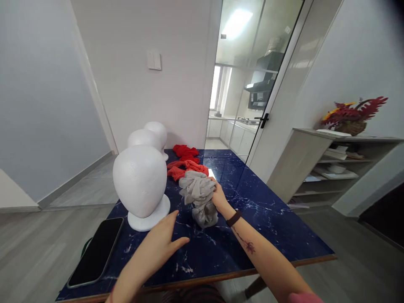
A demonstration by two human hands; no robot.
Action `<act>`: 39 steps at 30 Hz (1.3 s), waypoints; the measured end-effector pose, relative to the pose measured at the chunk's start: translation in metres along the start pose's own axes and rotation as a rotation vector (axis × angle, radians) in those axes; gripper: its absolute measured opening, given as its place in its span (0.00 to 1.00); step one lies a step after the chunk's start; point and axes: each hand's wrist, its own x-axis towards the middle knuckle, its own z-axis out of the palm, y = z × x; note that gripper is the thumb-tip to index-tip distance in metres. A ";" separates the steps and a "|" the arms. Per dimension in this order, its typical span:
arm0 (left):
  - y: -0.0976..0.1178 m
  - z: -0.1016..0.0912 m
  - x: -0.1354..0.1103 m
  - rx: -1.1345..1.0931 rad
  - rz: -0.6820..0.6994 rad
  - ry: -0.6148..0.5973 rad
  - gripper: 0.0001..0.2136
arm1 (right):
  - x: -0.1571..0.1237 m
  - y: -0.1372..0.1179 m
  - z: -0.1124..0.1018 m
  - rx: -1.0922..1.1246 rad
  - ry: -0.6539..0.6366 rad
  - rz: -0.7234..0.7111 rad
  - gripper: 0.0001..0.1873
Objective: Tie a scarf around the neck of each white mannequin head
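My right hand (pixel 219 197) is closed on a crumpled grey cloth (pixel 198 195) and holds it just above the dark blue marble table (pixel 261 219). My left hand (pixel 164 237) hovers open over the table's near part, fingers together and thumb out, close to the base of the nearest white foam head (pixel 140 183). Two more white foam heads (pixel 148 136) stand in a row behind it. Red cloths (pixel 186 162) lie in a heap on the table just beyond the grey one.
A black phone (pixel 96 250) lies face up at the table's near left corner. At the right, a pale shelf unit (pixel 318 162) carries a basket of red flowers (pixel 352 115). A glass door (pixel 261 84) behind the table opens onto a kitchen.
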 end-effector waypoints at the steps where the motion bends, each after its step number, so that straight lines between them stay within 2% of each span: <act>1: 0.006 0.013 0.011 0.021 0.026 -0.014 0.29 | 0.003 0.002 -0.001 0.017 -0.058 0.000 0.15; 3: 0.015 0.037 0.035 0.058 0.065 0.010 0.33 | 0.005 0.012 -0.008 -0.021 -0.190 0.001 0.14; 5: 0.017 0.055 0.058 0.079 0.073 0.060 0.40 | 0.003 0.025 -0.019 -0.162 -0.298 -0.008 0.14; 8: 0.009 0.075 0.087 0.059 0.125 0.052 0.47 | -0.005 0.039 -0.030 -0.402 -0.373 -0.018 0.17; 11: -0.009 0.092 0.102 -0.039 0.204 -0.064 0.44 | -0.011 0.039 -0.028 -0.533 -0.409 -0.038 0.20; 14: -0.024 0.102 0.106 -0.072 0.232 -0.037 0.36 | -0.017 0.035 -0.016 -0.614 -0.377 -0.081 0.21; 18: -0.032 0.101 0.106 -0.018 0.193 0.096 0.33 | -0.022 0.030 -0.004 -0.538 -0.355 -0.102 0.26; 21: -0.035 0.097 0.109 0.030 0.161 0.187 0.33 | -0.022 0.022 -0.006 -0.422 -0.432 -0.111 0.32; 24: -0.039 0.096 0.111 0.051 0.127 0.226 0.32 | -0.020 0.015 -0.012 -0.295 -0.490 -0.058 0.39; 25: -0.040 0.096 0.112 0.046 0.115 0.227 0.32 | -0.020 0.014 -0.013 -0.267 -0.473 -0.039 0.38; 27: -0.044 0.099 0.113 0.008 0.094 0.223 0.33 | -0.019 0.015 -0.013 -0.277 -0.378 -0.026 0.28; 29: -0.046 0.102 0.113 -0.059 0.076 0.217 0.34 | -0.018 0.020 -0.011 -0.393 -0.260 -0.056 0.17; 31: -0.046 0.104 0.113 -0.141 0.077 0.191 0.35 | -0.018 0.028 -0.010 -0.554 -0.207 -0.088 0.10; 33: -0.044 0.105 0.113 -0.218 0.097 0.164 0.37 | -0.017 0.036 -0.011 -0.661 -0.225 -0.082 0.10; 35: -0.041 0.104 0.113 -0.287 0.101 0.175 0.34 | -0.016 0.041 -0.013 -0.669 -0.264 -0.057 0.13; 39: -0.036 0.100 0.115 -0.412 -0.017 0.290 0.16 | -0.014 0.042 -0.017 -0.586 -0.274 -0.043 0.15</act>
